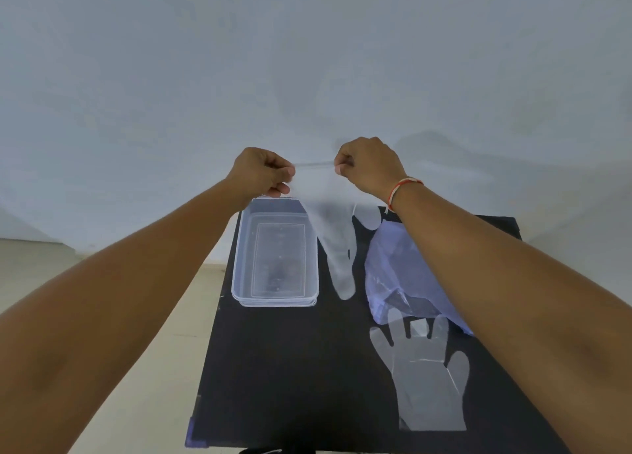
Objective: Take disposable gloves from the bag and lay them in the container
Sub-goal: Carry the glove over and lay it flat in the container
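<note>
Head view only: both hands are raised above the far end of a black table [290,368], each pinched tight on one corner of a glove's cuff. Left hand [263,173] and right hand [367,166] draw the cuff into a taut line between them, and the glove [337,248] hangs down from it, clear and limp, with its fingers pointing toward the table. Its long axis runs from the cuff at the hands down and a little toward the camera; the tip hangs between the container [239,248] and the bag [393,269], and whether it touches the table I cannot tell, since the film is so faint.

The container, open and seemingly empty, lies lengthwise away from the person, just left of the hanging glove. To do this step well, carry both hands left together, keep the cuff stretched so the film does not fold on itself, line the glove's length with the container's length, then lower fingers first and lay the cuff down last.

A second glove [424,378] lies flat on the near table, fingers toward the bag.
</note>
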